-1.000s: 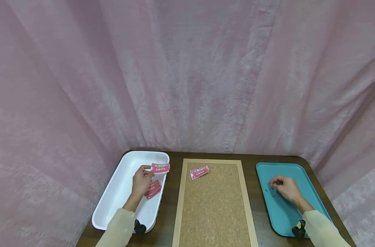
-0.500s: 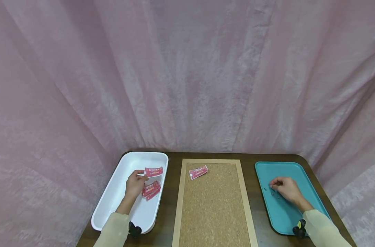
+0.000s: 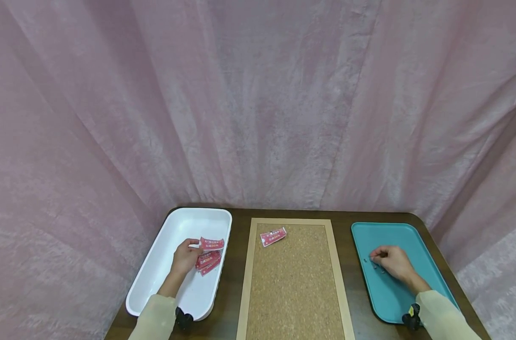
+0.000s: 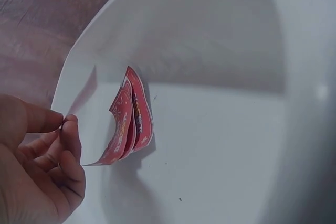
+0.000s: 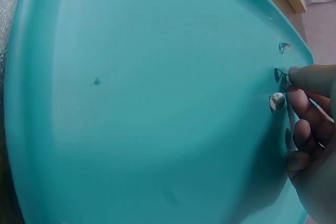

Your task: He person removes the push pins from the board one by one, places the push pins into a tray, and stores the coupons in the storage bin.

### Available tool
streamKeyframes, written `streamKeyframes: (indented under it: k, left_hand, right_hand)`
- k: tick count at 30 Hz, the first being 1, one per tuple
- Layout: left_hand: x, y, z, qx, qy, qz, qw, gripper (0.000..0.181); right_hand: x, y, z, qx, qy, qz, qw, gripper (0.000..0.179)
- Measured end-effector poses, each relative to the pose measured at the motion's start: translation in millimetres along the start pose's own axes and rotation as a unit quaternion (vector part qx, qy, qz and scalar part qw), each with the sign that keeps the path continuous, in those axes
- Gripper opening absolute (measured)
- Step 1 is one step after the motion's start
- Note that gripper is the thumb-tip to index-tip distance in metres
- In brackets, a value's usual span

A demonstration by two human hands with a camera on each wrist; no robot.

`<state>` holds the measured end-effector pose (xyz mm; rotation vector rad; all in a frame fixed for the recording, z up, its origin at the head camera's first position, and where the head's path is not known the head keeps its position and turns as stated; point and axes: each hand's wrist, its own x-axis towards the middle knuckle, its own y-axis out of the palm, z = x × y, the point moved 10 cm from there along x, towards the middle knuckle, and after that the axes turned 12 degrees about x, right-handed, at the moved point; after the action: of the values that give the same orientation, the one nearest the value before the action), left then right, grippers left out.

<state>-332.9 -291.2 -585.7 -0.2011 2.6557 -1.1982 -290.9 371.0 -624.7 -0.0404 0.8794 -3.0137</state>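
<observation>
In the head view, my left hand (image 3: 185,259) pinches the end of a red printed coupon (image 3: 212,244) between thumb and forefinger. It is over the white basin (image 3: 153,278), just above a few overlapping red coupons (image 4: 126,124). At right, my right hand (image 3: 393,263) is low over the teal tray (image 3: 394,302). Its thumb and forefinger pinch a small shiny thumbtack (image 5: 286,80), mostly hidden by the fingertips. Several more thumbtacks (image 5: 276,101) lie beside the fingers. Another coupon (image 3: 273,237) sits slanted on the corkboard (image 3: 298,283), with a small bright spot at its upper edge.
The wood-framed corkboard stands between basin and tray on a dark brown table (image 3: 236,283). A pink curtain (image 3: 258,118) hangs behind. Basin and tray have raised rims.
My left hand has drawn left and lower, bringing its coupon from the basin's right rim to above the other coupons. The right hand has barely shifted.
</observation>
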Motion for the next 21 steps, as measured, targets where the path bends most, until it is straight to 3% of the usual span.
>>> streamKeyframes:
  k: [12,21]
  left_hand:
    - [-2.8,-4.0,6.5,0.046,-0.002,0.002,0.9989,0.038]
    - [0.7,-15.1,-8.7,0.031,0.016,-0.030,0.9989,0.036]
  right_hand:
    - [-0.4,-1,-2,-0.002,0.005,-0.009,0.9999,0.005]
    - [10.2,-8,22,-0.017,-0.013,-0.037,0.9991,0.008]
